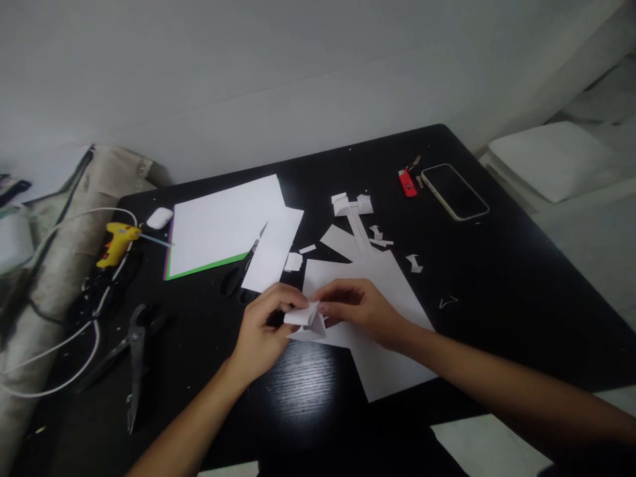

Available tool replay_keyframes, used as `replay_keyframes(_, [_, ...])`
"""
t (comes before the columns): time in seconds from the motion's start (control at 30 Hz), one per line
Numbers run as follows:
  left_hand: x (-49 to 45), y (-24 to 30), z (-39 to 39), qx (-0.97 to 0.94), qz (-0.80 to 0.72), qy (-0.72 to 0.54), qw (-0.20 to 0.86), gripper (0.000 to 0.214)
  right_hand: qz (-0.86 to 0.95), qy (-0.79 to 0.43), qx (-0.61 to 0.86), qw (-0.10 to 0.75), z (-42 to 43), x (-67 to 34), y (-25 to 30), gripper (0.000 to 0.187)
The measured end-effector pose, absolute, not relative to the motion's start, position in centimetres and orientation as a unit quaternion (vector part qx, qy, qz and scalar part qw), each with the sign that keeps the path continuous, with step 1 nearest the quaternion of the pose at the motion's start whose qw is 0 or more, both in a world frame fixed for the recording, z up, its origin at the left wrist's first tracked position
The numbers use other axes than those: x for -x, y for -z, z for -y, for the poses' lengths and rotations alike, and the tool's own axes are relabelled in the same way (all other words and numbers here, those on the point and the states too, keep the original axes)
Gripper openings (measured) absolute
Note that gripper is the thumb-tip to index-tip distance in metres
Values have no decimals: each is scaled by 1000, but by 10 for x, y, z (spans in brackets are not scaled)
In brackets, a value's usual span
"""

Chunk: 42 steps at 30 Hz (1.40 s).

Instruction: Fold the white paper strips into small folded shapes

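I have the black table (497, 278) filling my view. A stack of white sheets (223, 222) lies at eleven o'clock from centre, and a cut white sheet (382, 371) lies at centre. Over it, my left hand (261, 331) and right hand (360, 308) each pinch a small folded paper piece (305, 317), held between them. A phone (454, 192) and a red lighter (407, 183) sit at one o'clock.

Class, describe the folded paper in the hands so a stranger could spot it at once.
On the black table, find the large white sheet nearest the person. At its left edge, the left hand and right hand pinch the folded paper piece. Unlike the flat scraps behind, it alone is held.
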State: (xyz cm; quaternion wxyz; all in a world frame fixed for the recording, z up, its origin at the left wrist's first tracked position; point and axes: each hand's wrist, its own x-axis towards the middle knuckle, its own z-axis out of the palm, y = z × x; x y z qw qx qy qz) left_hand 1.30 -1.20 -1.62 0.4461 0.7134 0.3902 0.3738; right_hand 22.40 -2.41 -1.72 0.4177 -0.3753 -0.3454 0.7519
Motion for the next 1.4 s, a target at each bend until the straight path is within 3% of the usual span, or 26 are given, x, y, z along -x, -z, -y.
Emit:
replay_keyframes(0.23, [-13, 15, 12, -711, -390, -379, 446, 8, 343, -739, 383, 435, 25, -222, 21, 22])
replay_keyframes(0.7, [-9, 8, 9, -773, -347, -359, 392, 29, 331, -736, 386, 447, 23, -226, 17, 22])
replay_keyframes(1.0, [-9, 14, 9, -757, -397, -336, 396, 29, 284, -750, 382, 459, 21, -226, 21, 31])
replay_keyframes(1.4, [-12, 15, 11, -718, -419, -337, 442, 26, 271, -769, 362, 452, 18, -227, 22, 22])
